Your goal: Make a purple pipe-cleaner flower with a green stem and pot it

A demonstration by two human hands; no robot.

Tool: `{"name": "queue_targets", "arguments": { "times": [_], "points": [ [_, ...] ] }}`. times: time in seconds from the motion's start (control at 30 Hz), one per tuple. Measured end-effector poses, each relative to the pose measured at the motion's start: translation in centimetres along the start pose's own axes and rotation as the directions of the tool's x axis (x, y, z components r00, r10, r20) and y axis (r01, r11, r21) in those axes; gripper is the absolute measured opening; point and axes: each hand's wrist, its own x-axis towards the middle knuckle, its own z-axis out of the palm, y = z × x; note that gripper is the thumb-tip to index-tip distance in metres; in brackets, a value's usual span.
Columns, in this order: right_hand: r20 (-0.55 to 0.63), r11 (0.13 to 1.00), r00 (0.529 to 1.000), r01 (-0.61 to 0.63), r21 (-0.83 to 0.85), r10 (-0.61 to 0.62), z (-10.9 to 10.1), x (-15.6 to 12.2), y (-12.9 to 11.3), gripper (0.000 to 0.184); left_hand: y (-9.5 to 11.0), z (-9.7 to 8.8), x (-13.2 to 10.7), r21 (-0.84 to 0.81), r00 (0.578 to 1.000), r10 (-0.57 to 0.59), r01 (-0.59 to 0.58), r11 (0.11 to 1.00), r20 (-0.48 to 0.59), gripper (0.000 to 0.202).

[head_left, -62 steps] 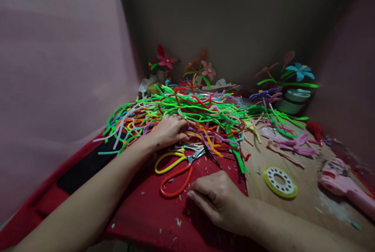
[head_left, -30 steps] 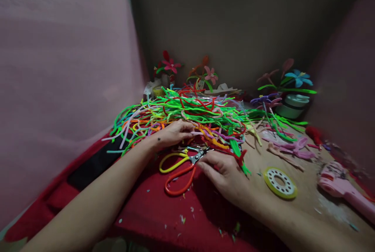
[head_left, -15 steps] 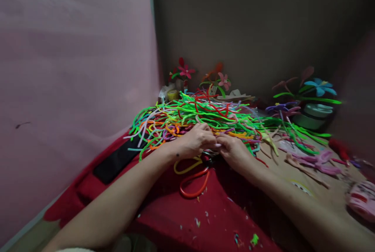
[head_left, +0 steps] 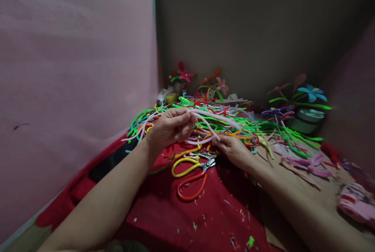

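Observation:
A pale pink pipe cleaner (head_left: 203, 118) is pinched near its bend by my left hand (head_left: 175, 125), above the heap. Lower and to the right, my right hand (head_left: 233, 148) is closed at the thumb and fingertips on an end of the pale pink pipe cleaner. Behind both hands spreads a pile of pipe cleaners (head_left: 216, 121) in green, red, orange and other colours. Just below the hands, scissors (head_left: 190, 176) with one yellow and one red handle loop lie on the red cloth (head_left: 164, 213).
Pipe-cleaner flowers (head_left: 313, 92) stand at the back. A dark phone (head_left: 108, 164) lies at the left near the pink wall (head_left: 73, 68). Pink pipe-cleaner shapes (head_left: 316, 166) rest on cardboard at the right, near a pink object (head_left: 356, 203). Small scraps dot the cloth.
My left hand has risen and moved left, away from my right hand. The pale pink pipe cleaner now stretches between them, and the scissors show more fully.

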Motion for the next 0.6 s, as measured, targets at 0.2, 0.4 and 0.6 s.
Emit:
{"name": "queue_targets", "arguments": {
  "times": [0.2, 0.4, 0.6],
  "points": [
    [-0.027, 0.921, 0.995, -0.077, 0.381, 0.094, -1.2, -0.7, -2.3, 0.025, 1.7, -0.4, 0.1, -0.115, 0.986, 0.015, -0.035, 0.993, -0.169, 0.021],
    [-0.139, 0.666, 0.983, 0.022, 0.746, 0.123, -4.1, -1.2, -4.4, 0.022, 0.6, -2.4, 1.4, -0.126, 0.942, -0.077, 0.038, 0.991, -0.327, 0.020],
    [-0.219, 0.676, 0.958, 0.038, 0.736, 0.185, -3.5, -1.6, -5.8, 0.029, -1.5, -1.1, 1.9, -0.162, 0.916, -0.072, 0.007, 0.987, -0.395, 0.013]
  ]
}}
